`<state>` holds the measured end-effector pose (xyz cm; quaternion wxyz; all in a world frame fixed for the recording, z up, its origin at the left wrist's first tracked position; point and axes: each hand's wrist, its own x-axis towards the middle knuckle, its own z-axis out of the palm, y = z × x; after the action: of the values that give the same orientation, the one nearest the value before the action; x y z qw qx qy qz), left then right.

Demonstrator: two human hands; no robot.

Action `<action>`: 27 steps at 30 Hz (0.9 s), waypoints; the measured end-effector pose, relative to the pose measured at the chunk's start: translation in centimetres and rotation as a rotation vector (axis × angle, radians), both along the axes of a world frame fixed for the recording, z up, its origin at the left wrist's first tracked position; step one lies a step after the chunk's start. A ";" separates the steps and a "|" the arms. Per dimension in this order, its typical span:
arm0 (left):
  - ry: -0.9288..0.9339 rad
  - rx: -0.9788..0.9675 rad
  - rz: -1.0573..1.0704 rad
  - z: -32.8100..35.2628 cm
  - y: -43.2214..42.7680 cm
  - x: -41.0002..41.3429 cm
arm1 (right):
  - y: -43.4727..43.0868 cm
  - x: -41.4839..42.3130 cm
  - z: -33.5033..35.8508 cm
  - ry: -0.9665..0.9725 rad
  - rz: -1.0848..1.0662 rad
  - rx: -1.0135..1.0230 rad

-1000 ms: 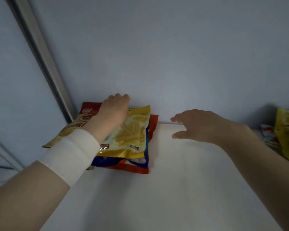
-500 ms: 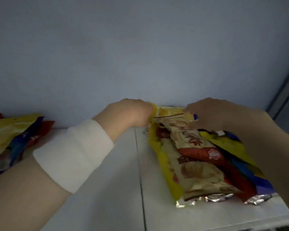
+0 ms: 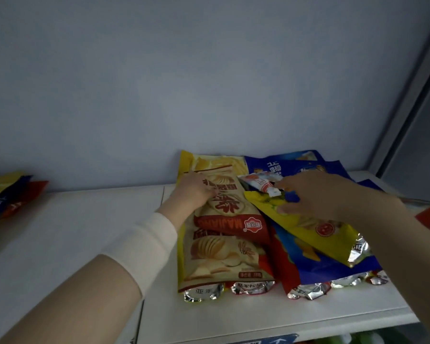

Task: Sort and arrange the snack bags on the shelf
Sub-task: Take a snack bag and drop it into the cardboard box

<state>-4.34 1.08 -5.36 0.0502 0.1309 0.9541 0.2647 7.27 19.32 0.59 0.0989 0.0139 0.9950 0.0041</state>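
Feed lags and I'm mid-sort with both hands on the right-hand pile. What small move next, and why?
Probably slide the yellow bag out with the right hand while the left hand steadies the beige chip bag. The yellow bag lies askew across the blue bags, on top, with the right fingers at its upper end.

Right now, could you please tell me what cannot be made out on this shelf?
Head view only:
Left stack of snack bags: cut off by the left edge; count unknown.
Bags beneath the beige potato chip bag: covered by it; only foil ends show.
Right hand: motion blur hides whether it pinches the yellow bag or the small white-and-red packet.
Blue label: cut by the bottom edge.
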 end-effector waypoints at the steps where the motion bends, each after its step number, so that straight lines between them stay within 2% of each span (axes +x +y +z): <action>1: 0.007 0.104 0.029 -0.1 0.0 0.2 | 0.0 0.0 -0.1 0.003 0.011 -0.023; 6: -0.008 0.543 0.187 0.0 -1.1 0.7 | 0.1 0.1 -0.4 0.130 0.058 -0.250; 8: 0.029 0.707 0.150 0.9 -1.6 1.3 | -0.1 -0.2 -0.9 0.215 0.023 -0.447; 13: 0.082 0.957 -0.036 4.0 -2.3 4.1 | -1.3 -1.4 -1.3 0.350 -0.091 -1.051; 17: 0.021 1.049 -0.137 5.6 -2.4 6.0 | -2.5 -1.2 -0.6 0.390 -0.102 -1.396; 20: -0.004 1.091 -0.164 7.2 -2.4 6.8 | -2.5 -0.7 -0.7 0.348 -0.109 -1.479; 24: 0.099 1.056 -0.118 9.1 -2.0 7.6 | -2.3 0.3 -0.8 0.217 -0.047 -1.469; 27: 0.195 1.029 -0.092 9.6 -1.4 8.2 | -1.8 1.5 0.3 0.317 -0.016 -1.450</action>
<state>3.83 -0.32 4.28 -0.0978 0.2043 0.6943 0.6831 8.79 17.51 0.89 -0.0614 -0.0474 0.7502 -0.6566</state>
